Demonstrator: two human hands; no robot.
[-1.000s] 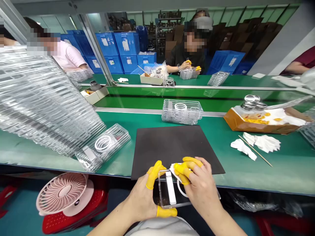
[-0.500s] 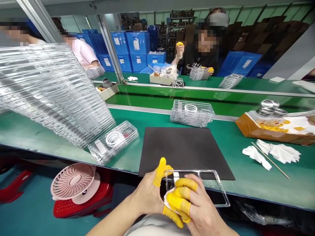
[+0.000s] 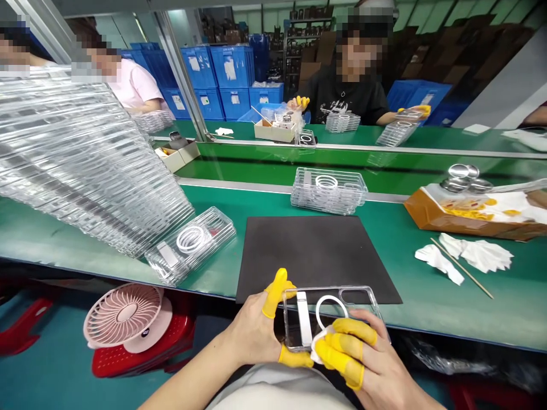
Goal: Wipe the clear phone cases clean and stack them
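Clamping one end of the case [image 3: 303, 319] in the left hand [image 3: 256, 327] — scrunching a wipe [image 3: 317, 345] in the right hand [image 3: 363, 353], mat [image 3: 305, 250] just past both grips, pretty much.

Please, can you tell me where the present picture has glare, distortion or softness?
Head view: white glare streaks the tall stack of clear cases, whose outward lean may partly be wide-angle distortion; same head view: the background shelving looks dim and soft, while the held clear case shows fairly crisp edges.
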